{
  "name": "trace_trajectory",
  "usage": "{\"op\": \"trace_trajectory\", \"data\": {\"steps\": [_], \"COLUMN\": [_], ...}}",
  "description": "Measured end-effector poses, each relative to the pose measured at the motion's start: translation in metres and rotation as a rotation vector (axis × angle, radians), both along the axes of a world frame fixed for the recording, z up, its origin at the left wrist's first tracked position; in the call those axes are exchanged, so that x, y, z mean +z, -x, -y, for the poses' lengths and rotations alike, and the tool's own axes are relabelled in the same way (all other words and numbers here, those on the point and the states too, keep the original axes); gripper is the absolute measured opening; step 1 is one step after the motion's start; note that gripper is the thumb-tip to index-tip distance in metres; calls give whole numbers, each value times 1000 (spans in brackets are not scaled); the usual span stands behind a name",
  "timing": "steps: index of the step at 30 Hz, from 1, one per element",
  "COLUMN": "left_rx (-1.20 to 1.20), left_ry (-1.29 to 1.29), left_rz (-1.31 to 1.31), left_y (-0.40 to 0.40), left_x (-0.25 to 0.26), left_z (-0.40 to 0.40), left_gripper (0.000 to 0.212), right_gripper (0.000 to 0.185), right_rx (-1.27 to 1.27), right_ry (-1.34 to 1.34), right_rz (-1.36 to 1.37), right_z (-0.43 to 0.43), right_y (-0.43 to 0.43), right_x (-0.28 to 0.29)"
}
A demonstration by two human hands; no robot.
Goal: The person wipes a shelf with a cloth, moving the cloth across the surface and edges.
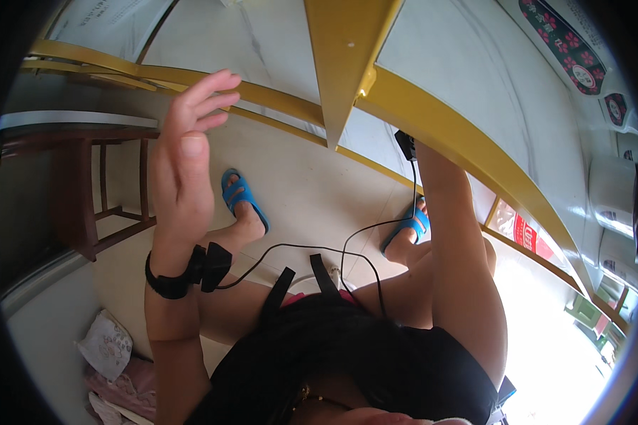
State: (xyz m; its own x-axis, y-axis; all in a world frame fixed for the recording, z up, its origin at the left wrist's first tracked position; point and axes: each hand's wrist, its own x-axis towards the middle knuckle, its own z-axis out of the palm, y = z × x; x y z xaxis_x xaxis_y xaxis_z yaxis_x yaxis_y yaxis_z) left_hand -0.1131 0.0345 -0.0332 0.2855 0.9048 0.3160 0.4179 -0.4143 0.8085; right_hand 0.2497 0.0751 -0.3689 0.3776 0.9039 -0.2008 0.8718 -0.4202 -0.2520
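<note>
My left hand (pixel 189 143) is raised in front of the yellow metal shelf frame (pixel 292 109) with its fingers stretched out and nothing in it. A black strap with a small black device (pixel 215 266) circles the left wrist, and a thin black cable (pixel 303 246) runs from it. My right forearm (pixel 454 223) reaches in beneath a white marbled shelf board (pixel 473 74), which hides the right hand. Another small black device (pixel 405 145) with a cable shows beside the right wrist.
Several white containers (pixel 614 196) stand on the shelf at the right. A red-printed plastic package (pixel 526 234) lies on a lower shelf. At left is a dark wooden stool (pixel 74 196); a patterned cushion (pixel 108 342) lies at lower left. My feet in blue sandals (pixel 239 192) rest on the tiled floor.
</note>
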Motion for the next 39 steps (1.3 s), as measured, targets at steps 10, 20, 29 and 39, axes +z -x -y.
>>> {"op": "trace_trajectory", "data": {"steps": [10,20,29,39], "left_rx": [-52,-73,-43,31], "left_ry": [-76,-134,-179,-124], "left_rz": [11,37,55,-75], "left_y": [-8,-9,6,15], "left_x": [4,17,9,-2], "left_z": [15,29,35,41], "left_gripper": [67,68,67,70], "right_gripper": [34,44,45,51], "right_rx": [308,536,-530,-658], "right_ry": [316,256,-385,163], "right_rz": [127,-382,21,95], "right_z": [12,85,132,149], "right_y": [54,37,-132,-127], "right_x": [-25,0,-1,-24]}}
